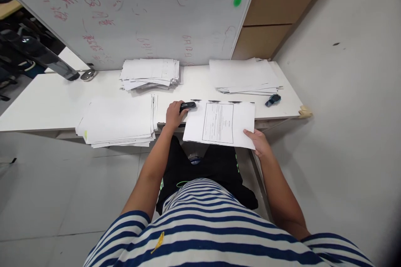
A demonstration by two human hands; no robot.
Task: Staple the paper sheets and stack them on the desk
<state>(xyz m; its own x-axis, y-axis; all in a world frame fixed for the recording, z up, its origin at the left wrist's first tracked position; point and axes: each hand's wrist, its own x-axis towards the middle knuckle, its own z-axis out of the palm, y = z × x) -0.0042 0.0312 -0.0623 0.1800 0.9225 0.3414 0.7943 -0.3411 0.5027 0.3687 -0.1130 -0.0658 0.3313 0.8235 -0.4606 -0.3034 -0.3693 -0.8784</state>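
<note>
My left hand [175, 114] is closed around a black stapler [188, 105], whose front end lies over the upper left corner of a printed sheet of paper [219, 122]. A framed block of text is on that sheet, and dark marks run along its far edge. My right hand [258, 142] pinches the sheet at its near right corner, thumb on top and fingers underneath. The sheet lies partly on the white desk and juts past its front edge. Whether several sheets are together there, I cannot tell.
Paper stacks lie at the left front [120, 119], back middle [150, 73] and back right [246, 76] of the white desk [194, 81]. A dark wristwatch-like item [273, 100] is at right. A computer mouse [88, 75] and bottle [40, 52] are at left. A whiteboard [150, 16] stands behind.
</note>
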